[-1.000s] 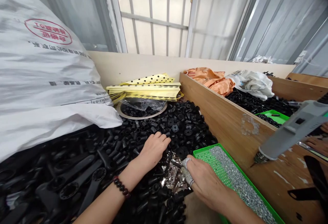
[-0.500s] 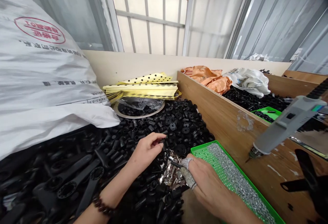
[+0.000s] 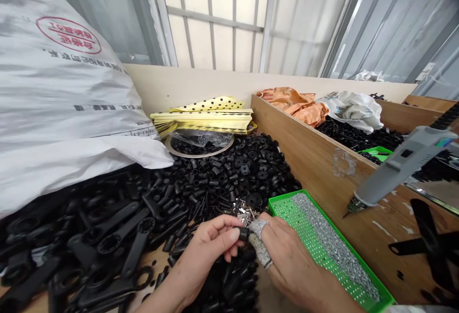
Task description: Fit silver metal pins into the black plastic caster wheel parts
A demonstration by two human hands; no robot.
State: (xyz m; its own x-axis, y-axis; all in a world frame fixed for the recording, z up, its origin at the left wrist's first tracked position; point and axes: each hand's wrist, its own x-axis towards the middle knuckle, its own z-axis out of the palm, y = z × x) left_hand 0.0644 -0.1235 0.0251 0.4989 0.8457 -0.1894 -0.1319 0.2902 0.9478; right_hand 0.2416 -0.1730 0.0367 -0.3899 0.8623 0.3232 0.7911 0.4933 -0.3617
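Note:
My left hand (image 3: 215, 241) pinches a short black plastic sleeve (image 3: 244, 233) between thumb and fingers. Close against the sleeve's right end is my right hand (image 3: 283, 251), its thumb and forefinger bound in grey tape. Those fingers are closed around a slim dark ribbed rod, mostly hidden now where it meets the sleeve. Just beyond both hands lies a small heap of shiny metal clips (image 3: 245, 211). Black ribbed rods (image 3: 204, 204) and many black sleeves (image 3: 215, 174) spread around it.
A green perforated tray (image 3: 287, 215) of small silvery parts sits at right, along a wooden divider (image 3: 304, 145). An electric screwdriver (image 3: 390, 167) hangs there. Black wrench-shaped parts (image 3: 122, 227) and a large white sack (image 3: 71, 112) fill the left; a metal bowl (image 3: 201, 154) stands behind.
My left hand has come down and nearer from the pile, bringing a black sleeve to my right hand. The two hands now meet at the sleeve. The view has shifted slightly.

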